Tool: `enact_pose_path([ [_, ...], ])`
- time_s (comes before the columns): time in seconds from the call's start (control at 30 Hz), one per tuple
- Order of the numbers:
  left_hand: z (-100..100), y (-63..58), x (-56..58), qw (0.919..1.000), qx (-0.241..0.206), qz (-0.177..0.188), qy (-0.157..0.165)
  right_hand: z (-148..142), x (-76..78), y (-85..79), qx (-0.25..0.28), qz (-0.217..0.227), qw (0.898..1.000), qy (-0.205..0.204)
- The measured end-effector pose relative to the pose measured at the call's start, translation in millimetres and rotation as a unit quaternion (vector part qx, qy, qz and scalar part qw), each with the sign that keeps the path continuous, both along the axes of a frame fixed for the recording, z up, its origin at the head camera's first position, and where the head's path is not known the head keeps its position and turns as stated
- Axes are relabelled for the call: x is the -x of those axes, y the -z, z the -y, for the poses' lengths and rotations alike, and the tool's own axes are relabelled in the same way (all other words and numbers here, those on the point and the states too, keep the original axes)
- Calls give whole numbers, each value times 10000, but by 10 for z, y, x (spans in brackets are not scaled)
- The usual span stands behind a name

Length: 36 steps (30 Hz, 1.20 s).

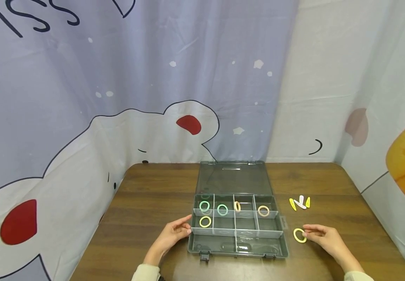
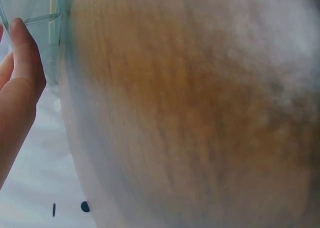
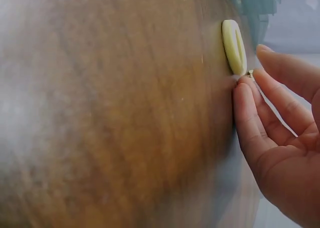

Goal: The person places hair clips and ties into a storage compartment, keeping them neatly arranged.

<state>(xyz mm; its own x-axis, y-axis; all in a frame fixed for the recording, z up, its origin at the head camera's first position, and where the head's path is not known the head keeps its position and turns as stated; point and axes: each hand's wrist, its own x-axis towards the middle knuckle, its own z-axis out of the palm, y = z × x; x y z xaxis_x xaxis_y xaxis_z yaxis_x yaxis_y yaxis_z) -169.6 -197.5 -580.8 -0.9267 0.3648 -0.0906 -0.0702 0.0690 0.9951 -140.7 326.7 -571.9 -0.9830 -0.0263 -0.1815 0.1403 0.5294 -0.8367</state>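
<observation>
A grey translucent divided box (image 1: 216, 244) stands open on the table. My left hand (image 1: 171, 235) rests at its left side, fingertips against the wall. On the right, my right hand (image 1: 327, 239) has its fingertips at the edge of a pale yellow hair tie (image 3: 229, 48), a thick smooth ring on the table; thumb and fingers stand apart in the right wrist view. Inside the box are two green hair ties (image 1: 222, 205), a yellow one (image 1: 205, 226), an upright peach one (image 1: 235, 207) and a flat peach one (image 1: 263, 216).
The raised lid (image 1: 235, 179) leans back behind the box. Several yellow and white hair clips (image 1: 301, 200) lie right of the box, beyond my right hand. A latch (image 1: 204, 256) juts from the front edge. Printed curtains (image 1: 237, 97) hang behind the wooden table (image 1: 146, 191).
</observation>
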Motion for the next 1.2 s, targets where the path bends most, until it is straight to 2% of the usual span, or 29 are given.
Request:
enact_pose_path([
  [0.3,-5,5,0,10000,15,15,-33,31,-16,63,-121,-429,9990,15],
  [0.53,-10,0,-17,10000,-3,-74,-25,49,35,70,-464,-432,9979,157],
  [0.8,-13,-18,-18,10000,30,-15,-40,69,87,52,-860,-500,9950,123],
  [1.03,-18,-41,-29,10000,4,20,-20,50,72,40,-207,-248,9986,409],
  [1.2,-21,-45,-34,10000,-8,51,-38,32,84,-11,108,-283,9977,608],
])
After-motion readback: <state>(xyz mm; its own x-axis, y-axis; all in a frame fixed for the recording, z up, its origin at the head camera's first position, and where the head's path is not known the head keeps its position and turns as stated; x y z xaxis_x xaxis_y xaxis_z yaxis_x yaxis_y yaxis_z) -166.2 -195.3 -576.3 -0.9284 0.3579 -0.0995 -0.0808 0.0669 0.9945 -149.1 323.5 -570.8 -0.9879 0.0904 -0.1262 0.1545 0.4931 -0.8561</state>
